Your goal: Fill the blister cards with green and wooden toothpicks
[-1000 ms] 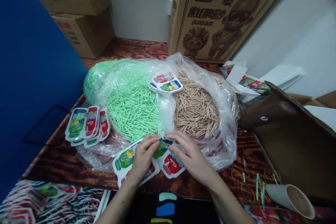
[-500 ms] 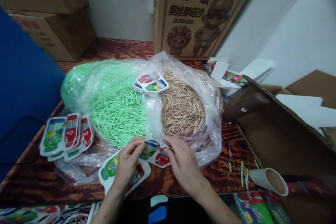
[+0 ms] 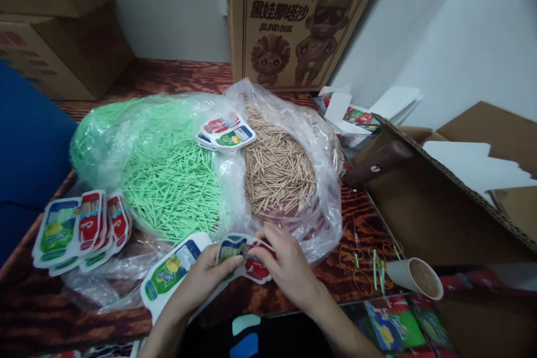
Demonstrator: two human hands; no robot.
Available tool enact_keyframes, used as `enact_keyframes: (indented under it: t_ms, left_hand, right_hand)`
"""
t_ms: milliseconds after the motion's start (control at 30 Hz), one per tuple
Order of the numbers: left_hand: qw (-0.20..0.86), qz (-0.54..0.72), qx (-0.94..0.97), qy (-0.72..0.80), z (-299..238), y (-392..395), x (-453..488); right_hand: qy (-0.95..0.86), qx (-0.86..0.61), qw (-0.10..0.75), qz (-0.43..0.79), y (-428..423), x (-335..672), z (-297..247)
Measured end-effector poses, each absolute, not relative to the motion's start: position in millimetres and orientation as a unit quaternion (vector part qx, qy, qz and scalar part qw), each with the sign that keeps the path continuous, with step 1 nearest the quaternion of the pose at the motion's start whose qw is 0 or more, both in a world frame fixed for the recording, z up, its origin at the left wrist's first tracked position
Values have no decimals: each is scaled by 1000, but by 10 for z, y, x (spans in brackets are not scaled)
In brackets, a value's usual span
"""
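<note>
Between both hands, near the table's front edge, is a bottle-shaped printed card (image 3: pixel 257 269) with a green-blue part and a red part. My left hand (image 3: pixel 205 274) pinches its left side, thumb on top. On its red right part, my right hand (image 3: pixel 285 265) is closed with thumb and fingers. Partly under my left hand lies another bottle-shaped card (image 3: pixel 170 273), printed with a green bottle and lemons. Just beyond my hands, an open plastic bag holds green sticks (image 3: pixel 174 190). Beside it, a second open bag holds tan sticks (image 3: pixel 279 170).
Several filled cards (image 3: pixel 62 229) are stacked at the left, and more cards (image 3: pixel 226 131) rest on the bags. At right are rubber bands (image 3: pixel 356 268), a tipped paper cup (image 3: pixel 423 278) and an open carton (image 3: pixel 419 212). A large cardboard box (image 3: pixel 293 22) stands behind.
The view has shifted, so the tabletop things appear farther left. Both hands still hold the card. My right thumb has moved inward across the card's red part.
</note>
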State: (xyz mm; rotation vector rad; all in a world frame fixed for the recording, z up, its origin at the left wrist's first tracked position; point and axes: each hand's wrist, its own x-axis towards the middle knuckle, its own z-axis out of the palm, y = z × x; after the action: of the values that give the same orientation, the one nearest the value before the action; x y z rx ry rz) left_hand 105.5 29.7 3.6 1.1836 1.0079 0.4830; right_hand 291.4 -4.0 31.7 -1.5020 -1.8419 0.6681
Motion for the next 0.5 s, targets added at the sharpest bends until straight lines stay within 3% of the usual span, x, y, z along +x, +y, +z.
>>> enact_keyframes:
  t_ms: [133, 333, 500]
  left_hand:
    - [674, 251, 510, 471, 31, 274, 1115]
    - [682, 326, 455, 471, -106, 148, 1359]
    - [633, 344, 499, 482, -158, 150, 1439]
  right_hand:
    - [-717, -568, 326, 239, -58, 2977, 261]
    - [-696, -582, 394, 147, -43, 2918, 206]
    - [-661, -592, 425, 178, -16, 2883, 181]
